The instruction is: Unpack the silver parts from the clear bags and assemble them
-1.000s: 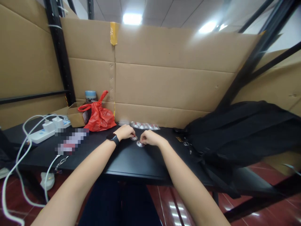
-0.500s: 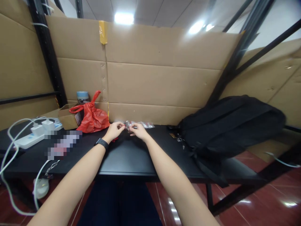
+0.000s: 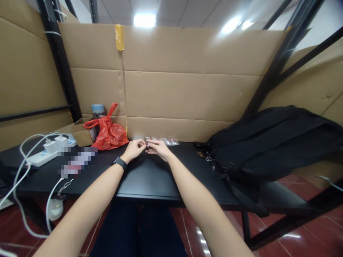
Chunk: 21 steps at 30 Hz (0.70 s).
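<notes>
My left hand [image 3: 135, 149] and my right hand [image 3: 158, 149] meet over the far part of the black table [image 3: 150, 182]. Between their fingertips is a small shiny item [image 3: 148, 145], dark and silvery with a hint of red; it is too small to name. The left thumb and fingers pinch at it, and the right fingers close on it from the other side. Just behind the hands lie clear plastic packets [image 3: 170, 141] with red and silvery bits inside. A black watch [image 3: 119, 163] is on my left wrist.
A red plastic bag [image 3: 111, 134], an open cardboard box [image 3: 82, 132] and a blue-lidded jar [image 3: 98, 110] stand at left. Nearer are a white power strip [image 3: 40, 159] with cables and a blurred-out item [image 3: 79, 162]. A black backpack [image 3: 268, 142] lies right; a cardboard wall [image 3: 182, 92] rises behind.
My hands have drawn closer together around the small item, and the right fingers are now straighter and side by side. The view has shifted slightly.
</notes>
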Tool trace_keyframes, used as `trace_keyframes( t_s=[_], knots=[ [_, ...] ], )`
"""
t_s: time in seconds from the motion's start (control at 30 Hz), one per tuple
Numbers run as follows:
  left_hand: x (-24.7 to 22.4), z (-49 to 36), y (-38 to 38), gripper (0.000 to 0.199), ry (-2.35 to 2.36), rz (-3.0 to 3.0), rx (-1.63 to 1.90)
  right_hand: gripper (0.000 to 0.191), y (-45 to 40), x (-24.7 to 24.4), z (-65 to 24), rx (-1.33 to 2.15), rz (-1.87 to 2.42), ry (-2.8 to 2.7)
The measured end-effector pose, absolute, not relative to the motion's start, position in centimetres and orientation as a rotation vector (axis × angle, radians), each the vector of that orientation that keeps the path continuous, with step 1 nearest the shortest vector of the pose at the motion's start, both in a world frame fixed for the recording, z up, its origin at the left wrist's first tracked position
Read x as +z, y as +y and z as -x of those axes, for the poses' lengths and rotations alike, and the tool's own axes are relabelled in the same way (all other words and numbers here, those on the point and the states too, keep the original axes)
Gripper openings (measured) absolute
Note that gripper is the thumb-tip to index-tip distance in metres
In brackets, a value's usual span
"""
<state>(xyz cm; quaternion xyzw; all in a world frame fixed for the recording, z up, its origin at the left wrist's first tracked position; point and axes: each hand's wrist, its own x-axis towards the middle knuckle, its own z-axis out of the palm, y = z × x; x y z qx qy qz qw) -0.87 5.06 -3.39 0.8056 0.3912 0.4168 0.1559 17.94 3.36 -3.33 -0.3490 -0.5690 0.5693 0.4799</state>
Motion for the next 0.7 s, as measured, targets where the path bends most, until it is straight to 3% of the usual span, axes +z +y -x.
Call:
trace_keyframes(
  t_s=[0.17,0.37,0.7],
  knots=[
    [-3.5,1.5,5.5,0.027,1.248,-2.503,1.044,0.050,3.8,-3.2,-18.7,1.169,0.879,-1.549],
    [-4.3,3.0,7.6,0.033,1.780,-2.688,0.631,0.038,5.6,-3.3,-21.0,0.348,1.244,-1.667],
    [-5.3,3.2,9.1,0.038,1.780,-2.702,0.610,0.033,6.4,-4.3,-21.8,0.240,1.308,-1.674]
  ],
)
